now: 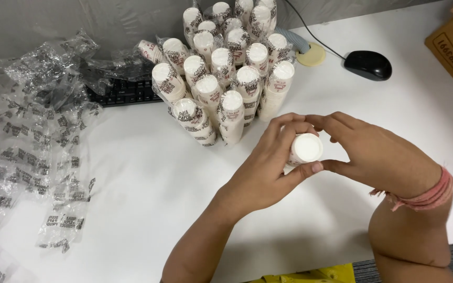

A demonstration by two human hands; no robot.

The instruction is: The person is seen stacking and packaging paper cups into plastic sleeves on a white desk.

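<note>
Both hands, left hand (268,167) and right hand (373,152), grasp one cup stack (305,149). Empty plastic wrappers (27,136) lie left; many wrapped stacks (226,68) stand far, untouched.

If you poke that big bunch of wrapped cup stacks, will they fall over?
Probably yes. The wrapped cup stacks are tall and narrow, and several already lean on each other, so a poke could tip them. They look like light paper cups, so they would likely slide easily on the smooth white table. The clear wrap may feel slippery.
</note>
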